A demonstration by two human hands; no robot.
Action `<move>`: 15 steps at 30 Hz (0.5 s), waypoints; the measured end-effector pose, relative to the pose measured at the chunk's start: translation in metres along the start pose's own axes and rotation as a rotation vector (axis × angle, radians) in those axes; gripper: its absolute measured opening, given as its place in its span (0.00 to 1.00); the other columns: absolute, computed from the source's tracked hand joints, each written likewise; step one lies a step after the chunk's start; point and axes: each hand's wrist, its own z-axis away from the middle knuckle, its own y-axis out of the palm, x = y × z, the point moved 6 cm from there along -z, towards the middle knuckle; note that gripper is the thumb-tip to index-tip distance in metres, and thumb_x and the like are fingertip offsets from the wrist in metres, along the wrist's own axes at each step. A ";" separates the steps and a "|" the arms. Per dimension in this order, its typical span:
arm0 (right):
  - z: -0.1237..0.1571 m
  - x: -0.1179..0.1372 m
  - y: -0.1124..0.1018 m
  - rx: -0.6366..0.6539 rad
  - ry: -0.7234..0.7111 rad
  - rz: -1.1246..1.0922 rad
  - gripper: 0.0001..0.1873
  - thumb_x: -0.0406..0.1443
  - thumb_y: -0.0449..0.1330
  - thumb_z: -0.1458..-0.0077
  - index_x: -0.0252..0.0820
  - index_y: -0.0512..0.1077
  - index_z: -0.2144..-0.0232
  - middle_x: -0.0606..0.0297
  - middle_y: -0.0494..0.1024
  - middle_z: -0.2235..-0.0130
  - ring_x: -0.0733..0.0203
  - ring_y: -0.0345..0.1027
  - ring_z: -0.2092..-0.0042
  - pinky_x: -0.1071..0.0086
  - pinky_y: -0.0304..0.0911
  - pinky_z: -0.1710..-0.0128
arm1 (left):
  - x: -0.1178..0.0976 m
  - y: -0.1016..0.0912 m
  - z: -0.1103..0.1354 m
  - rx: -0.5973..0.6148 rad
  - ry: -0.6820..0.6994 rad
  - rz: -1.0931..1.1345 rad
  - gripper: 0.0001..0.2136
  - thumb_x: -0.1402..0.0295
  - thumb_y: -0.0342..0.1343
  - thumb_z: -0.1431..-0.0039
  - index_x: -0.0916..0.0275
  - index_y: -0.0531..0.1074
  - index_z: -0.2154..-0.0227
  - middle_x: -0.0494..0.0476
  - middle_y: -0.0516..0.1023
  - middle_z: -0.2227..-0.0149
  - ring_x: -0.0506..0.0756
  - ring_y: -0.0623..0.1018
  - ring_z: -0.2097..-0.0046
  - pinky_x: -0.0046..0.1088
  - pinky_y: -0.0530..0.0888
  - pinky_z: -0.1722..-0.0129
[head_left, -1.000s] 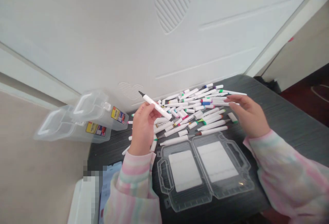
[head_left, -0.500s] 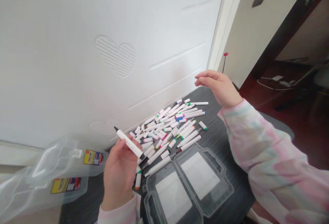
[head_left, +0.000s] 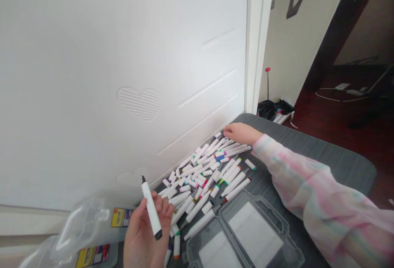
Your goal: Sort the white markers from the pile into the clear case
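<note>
bench [head_left: 344,149]: dark grey, with a fine grain and a rounded corner at the right; it runs along the foot of a white panel [head_left: 191,34].
panel: pressed with a striped heart [head_left: 140,104] and slanting grooves; a white post [head_left: 255,46] edges it on the right.
room: beyond the post, a pale wall [head_left: 281,50] with a dark strap [head_left: 295,5] hanging on it; below, a black bag [head_left: 267,110] and a thin rod with a red knob [head_left: 267,69]; further right, a dark red floor [head_left: 320,114] with a white cord [head_left: 331,99] on it.
marker [head_left: 150,206]: in the left hand, raised at the near left of the loose markers; white body, black nib, black far end.
marker's long axis: steep, leaning a little left at the top; the nib points up, the black end down and slightly right.
left hand [head_left: 140,237]: grasping the marker between thumb and fingers, palm up.
right hand [head_left: 241,133]: at the far end of the loose markers, fingers bent down; cannot tell whether it grips anything.
loose markers [head_left: 217,175]: spread with caps across the bench, at mixed angles.
case [head_left: 235,241]: clear, lying open in front of them, two white sheets showing.
boxes [head_left: 81,227]: clear, at the lower left, with yellow labels [head_left: 118,217].
</note>
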 end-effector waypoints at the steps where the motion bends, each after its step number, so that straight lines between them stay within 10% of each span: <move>1: 0.001 0.002 -0.001 0.004 -0.013 -0.006 0.14 0.37 0.48 0.50 0.38 0.72 0.71 0.57 0.76 0.67 0.58 0.68 0.65 0.71 0.57 0.68 | -0.002 0.001 0.002 0.000 0.005 0.000 0.03 0.70 0.54 0.54 0.64 0.68 0.75 0.48 0.61 0.80 0.46 0.63 0.76 0.21 0.66 0.76; 10: 0.042 0.068 -0.071 -0.191 -0.274 -0.258 0.16 0.39 0.45 0.46 0.41 0.69 0.62 0.63 0.75 0.62 0.62 0.67 0.62 0.71 0.59 0.63 | -0.042 0.034 0.035 0.092 0.194 0.052 0.04 0.68 0.54 0.55 0.63 0.67 0.77 0.47 0.58 0.82 0.45 0.60 0.79 0.22 0.63 0.80; 15: 0.042 0.085 -0.076 -0.192 -0.290 -0.292 0.16 0.39 0.47 0.47 0.41 0.69 0.61 0.62 0.75 0.62 0.62 0.67 0.63 0.71 0.59 0.63 | -0.068 0.053 0.047 0.231 0.344 0.125 0.06 0.67 0.55 0.57 0.62 0.63 0.77 0.46 0.59 0.81 0.45 0.60 0.79 0.21 0.62 0.82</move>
